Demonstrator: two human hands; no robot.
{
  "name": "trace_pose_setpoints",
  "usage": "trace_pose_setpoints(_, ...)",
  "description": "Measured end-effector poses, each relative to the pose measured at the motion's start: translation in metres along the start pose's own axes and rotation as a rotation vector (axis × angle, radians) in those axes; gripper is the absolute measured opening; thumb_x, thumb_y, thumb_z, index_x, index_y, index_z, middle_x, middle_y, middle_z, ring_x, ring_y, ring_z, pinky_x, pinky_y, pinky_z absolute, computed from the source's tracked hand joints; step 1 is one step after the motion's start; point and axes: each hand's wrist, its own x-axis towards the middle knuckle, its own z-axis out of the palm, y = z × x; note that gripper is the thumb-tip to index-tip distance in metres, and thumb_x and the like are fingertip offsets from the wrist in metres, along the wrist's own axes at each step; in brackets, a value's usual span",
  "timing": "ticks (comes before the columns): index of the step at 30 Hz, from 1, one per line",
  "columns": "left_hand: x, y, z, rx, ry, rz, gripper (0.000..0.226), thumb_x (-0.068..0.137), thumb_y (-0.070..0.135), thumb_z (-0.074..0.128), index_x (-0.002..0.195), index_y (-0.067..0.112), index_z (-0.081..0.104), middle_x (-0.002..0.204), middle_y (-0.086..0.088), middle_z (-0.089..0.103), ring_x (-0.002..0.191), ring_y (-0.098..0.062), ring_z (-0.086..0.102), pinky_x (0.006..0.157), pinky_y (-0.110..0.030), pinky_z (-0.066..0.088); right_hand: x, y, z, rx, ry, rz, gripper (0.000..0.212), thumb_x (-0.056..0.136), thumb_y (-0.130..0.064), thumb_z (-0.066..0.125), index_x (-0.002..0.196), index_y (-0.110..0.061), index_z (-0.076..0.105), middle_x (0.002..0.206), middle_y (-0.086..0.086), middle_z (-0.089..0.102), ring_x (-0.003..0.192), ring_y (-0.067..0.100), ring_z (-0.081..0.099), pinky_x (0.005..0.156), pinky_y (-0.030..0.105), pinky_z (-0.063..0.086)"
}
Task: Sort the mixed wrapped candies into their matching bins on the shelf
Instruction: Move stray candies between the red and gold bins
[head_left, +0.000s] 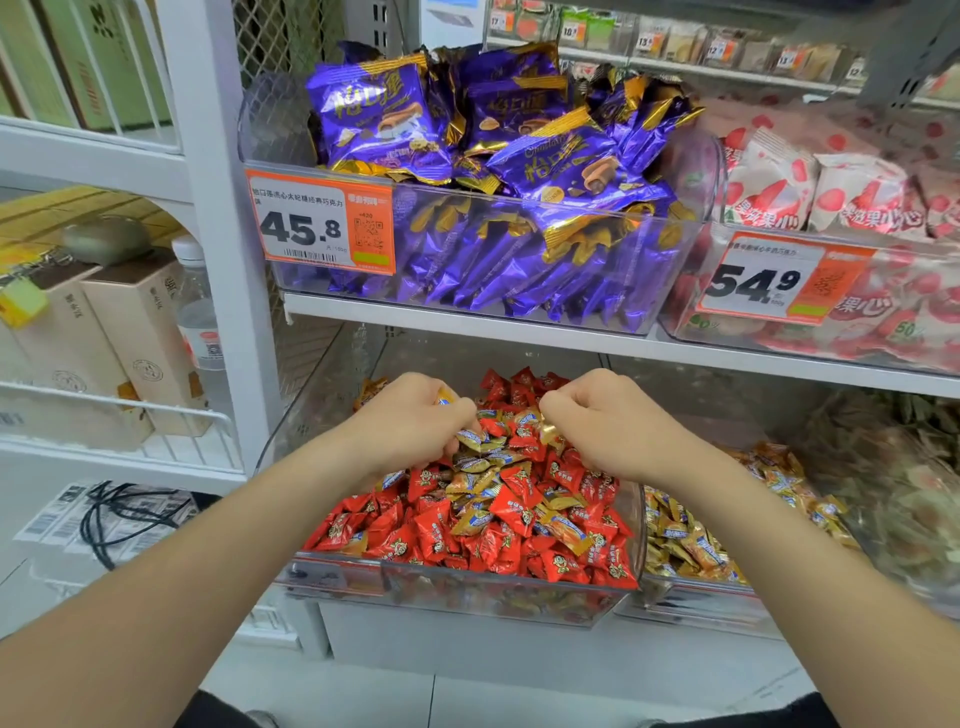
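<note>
Red candies (441, 535) and gold candies (472, 519) lie mixed in the clear bin (467, 583); plenty of gold left, so sorting looks far from done. Left hand (415, 421) and right hand (618, 426) both pinch gold candies mid-pile. Gold bin (691, 597) just right. White shop shelf (467, 317), purple packs (519, 130) above, boxes (130, 332) left.
</note>
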Motion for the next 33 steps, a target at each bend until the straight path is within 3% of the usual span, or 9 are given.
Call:
trace_pose_setpoints(6,-0.007,0.004,-0.002,0.041,0.048,0.073,0.048,0.102,0.055,0.055,0.081,0.013,0.048,0.06,-0.004,0.053,0.047,-0.022,0.05,0.045,-0.024,0.041,0.002,-0.003,0.004,0.094,-0.114,-0.023,0.06,0.103,-0.054,0.058,0.07,-0.005,0.05,0.047,-0.002,0.042,0.038,0.013,0.047,0.044,0.022,0.038)
trace_pose_setpoints(9,-0.013,0.003,-0.003,-0.054,-0.039,0.089,0.047,0.1,0.048,0.064,0.086,0.004,0.057,0.064,-0.009,0.067,0.056,-0.029,0.072,0.048,-0.036,0.058,0.001,-0.001,0.005,0.159,-0.208,0.01,0.044,0.103,-0.042,0.065,0.088,-0.001,0.065,0.048,0.0,0.054,0.039,0.012,0.045,0.044,0.024,0.042)
trace_pose_setpoints(11,-0.012,-0.001,-0.006,0.092,-0.019,0.184,0.042,0.098,0.049,0.067,0.086,0.009,0.063,0.068,-0.009,0.071,0.058,-0.024,0.072,0.054,-0.038,0.061,0.001,0.002,0.006,0.196,-0.216,0.017,0.016,0.103,-0.022,0.064,0.095,-0.011,0.073,0.057,0.004,0.064,0.043,0.011,0.048,0.045,0.024,0.043)
trace_pose_setpoints(13,-0.012,-0.003,-0.008,0.358,0.064,0.287,0.042,0.095,0.06,0.063,0.081,0.02,0.064,0.066,-0.005,0.069,0.057,-0.014,0.064,0.056,-0.032,0.052,0.003,0.003,0.007,0.151,-0.175,-0.009,0.021,0.096,-0.012,0.058,0.098,-0.022,0.076,0.073,0.005,0.074,0.049,0.008,0.053,0.052,0.024,0.045)
trace_pose_setpoints(19,-0.011,-0.009,-0.02,0.588,0.049,0.319,0.064,0.102,0.06,0.049,0.06,0.013,0.055,0.05,0.0,0.05,0.046,-0.014,0.046,0.052,-0.026,0.036,0.005,0.004,0.006,-0.136,-0.088,-0.155,0.025,0.096,-0.056,0.061,0.09,-0.036,0.076,0.079,-0.017,0.071,0.071,-0.004,0.064,0.07,0.027,0.05)
trace_pose_setpoints(21,-0.013,-0.014,-0.025,0.633,-0.034,0.306,0.05,0.106,0.047,0.052,0.069,0.019,0.069,0.053,-0.002,0.061,0.048,-0.01,0.054,0.054,-0.014,0.037,0.003,0.006,0.009,-0.247,-0.184,-0.181,0.034,0.089,-0.07,0.061,0.094,-0.039,0.075,0.079,-0.017,0.072,0.074,-0.004,0.066,0.075,0.029,0.054)
trace_pose_setpoints(24,-0.016,-0.02,-0.028,0.661,-0.076,0.264,0.039,0.104,0.048,0.056,0.081,0.019,0.07,0.065,0.001,0.067,0.062,-0.012,0.063,0.061,-0.027,0.045,0.001,0.004,0.014,-0.37,-0.238,-0.184,0.029,0.09,-0.061,0.071,0.088,-0.032,0.074,0.074,-0.013,0.071,0.066,-0.002,0.064,0.072,0.03,0.052)
trace_pose_setpoints(28,-0.024,-0.021,-0.035,0.751,-0.109,0.197,0.045,0.081,0.072,0.073,0.087,0.027,0.068,0.087,0.01,0.069,0.08,0.001,0.059,0.065,-0.024,0.044,0.006,0.004,0.012,-0.427,-0.104,-0.188,0.024,0.095,-0.058,0.067,0.087,-0.035,0.068,0.083,-0.016,0.069,0.074,0.0,0.059,0.075,0.032,0.051)
trace_pose_setpoints(33,-0.03,-0.028,-0.033,0.887,-0.23,0.089,0.061,0.077,0.077,0.071,0.097,0.022,0.054,0.094,0.007,0.057,0.091,-0.013,0.056,0.065,-0.03,0.042,0.005,-0.001,0.008,-0.472,0.026,-0.177,0.017,0.103,-0.043,0.053,0.097,-0.033,0.065,0.077,-0.012,0.066,0.08,0.016,0.062,0.07,0.038,0.051)
